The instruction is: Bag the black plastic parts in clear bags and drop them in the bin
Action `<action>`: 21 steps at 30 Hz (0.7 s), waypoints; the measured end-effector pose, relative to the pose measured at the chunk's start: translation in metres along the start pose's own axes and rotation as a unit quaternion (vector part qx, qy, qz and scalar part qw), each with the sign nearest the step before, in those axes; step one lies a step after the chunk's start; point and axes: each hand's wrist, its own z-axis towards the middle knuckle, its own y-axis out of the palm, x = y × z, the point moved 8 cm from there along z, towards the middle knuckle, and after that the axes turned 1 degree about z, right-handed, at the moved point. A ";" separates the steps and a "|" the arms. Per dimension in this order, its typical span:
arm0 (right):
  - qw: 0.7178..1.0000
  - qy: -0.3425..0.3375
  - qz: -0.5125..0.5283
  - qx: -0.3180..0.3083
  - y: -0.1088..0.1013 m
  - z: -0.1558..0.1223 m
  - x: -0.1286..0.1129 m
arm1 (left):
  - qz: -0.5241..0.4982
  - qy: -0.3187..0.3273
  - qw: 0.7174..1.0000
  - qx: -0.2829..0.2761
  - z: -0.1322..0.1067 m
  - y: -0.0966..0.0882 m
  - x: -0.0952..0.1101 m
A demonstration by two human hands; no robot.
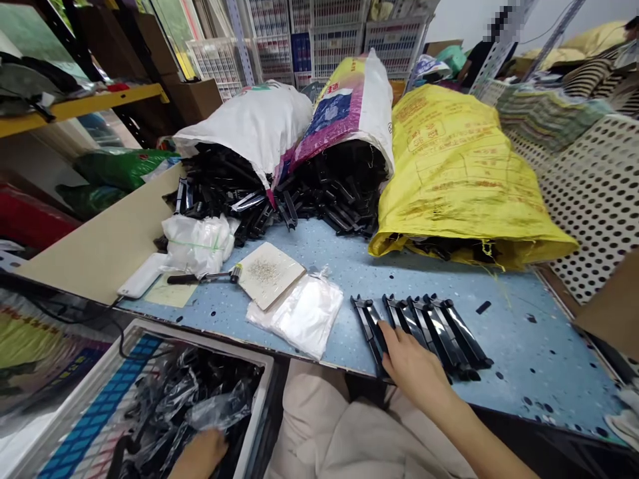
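Note:
My right hand (412,369) rests on the near end of a row of several long black plastic parts (439,332) lying side by side on the blue table (524,339); its fingers lie fairly flat on the leftmost ones. My left hand (202,452) reaches down into a white crate (150,399) at my left knee, among black parts in clear plastic bags; its fingers are hidden.
Three big sacks lie at the table's back: a white one (249,123) and a pink one (349,100) spilling black parts (279,193), and a yellow one (459,166). Clear bags (304,313), a card of small screws (269,271), a small hammer (204,277), a white bundle (197,243).

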 end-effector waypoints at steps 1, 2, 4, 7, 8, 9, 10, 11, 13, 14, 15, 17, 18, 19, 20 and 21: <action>1.000 0.011 0.014 -0.002 0.001 0.002 0.001 | -0.020 0.038 0.999 0.029 0.008 -0.017 0.028; 0.999 0.023 0.031 -0.005 0.002 0.005 0.003 | -0.052 0.091 0.992 0.073 0.014 -0.037 0.061; 0.996 0.044 0.077 -0.011 0.005 0.010 0.009 | -0.115 0.212 0.954 0.178 0.018 -0.079 0.133; 0.977 0.061 0.205 -0.008 0.008 0.016 0.019 | -0.142 0.307 0.897 0.285 0.023 -0.113 0.213; 0.961 0.068 0.268 -0.005 0.009 0.017 0.022 | -0.160 0.305 0.895 0.282 0.031 -0.115 0.227; 0.938 0.078 0.337 -0.004 0.011 0.017 0.024 | -0.176 0.299 0.897 0.274 0.039 -0.116 0.235; 0.908 0.092 0.409 -0.005 0.014 0.018 0.026 | -0.195 0.289 0.900 0.261 0.049 -0.116 0.238; 0.870 0.108 0.481 -0.007 0.017 0.018 0.027 | -0.214 0.279 0.902 0.250 0.057 -0.117 0.235; 0.773 0.149 0.616 -0.005 0.024 0.021 0.025 | -0.246 0.267 0.902 0.233 0.070 -0.120 0.223; 0.720 0.168 0.673 -0.002 0.026 0.023 0.022 | -0.263 0.263 0.901 0.222 0.075 -0.121 0.216; 0.668 0.182 0.722 -0.002 0.028 0.026 0.016 | -0.280 0.259 0.900 0.210 0.079 -0.122 0.209; 0.582 0.190 0.791 -0.013 0.027 0.034 0.000 | -0.307 0.256 0.897 0.187 0.082 -0.123 0.199; 0.551 0.186 0.813 -0.023 0.025 0.038 -0.009 | -0.315 0.256 0.896 0.178 0.081 -0.123 0.197; 0.528 0.180 0.829 -0.033 0.022 0.042 -0.017 | -0.319 0.256 0.896 0.173 0.080 -0.122 0.197; 0.512 0.177 0.840 -0.039 0.020 0.045 -0.024 | -0.321 0.257 0.896 0.170 0.077 -0.120 0.198; 0.502 0.177 0.845 -0.044 0.019 0.048 -0.029 | -0.322 0.257 0.895 0.169 0.074 -0.119 0.200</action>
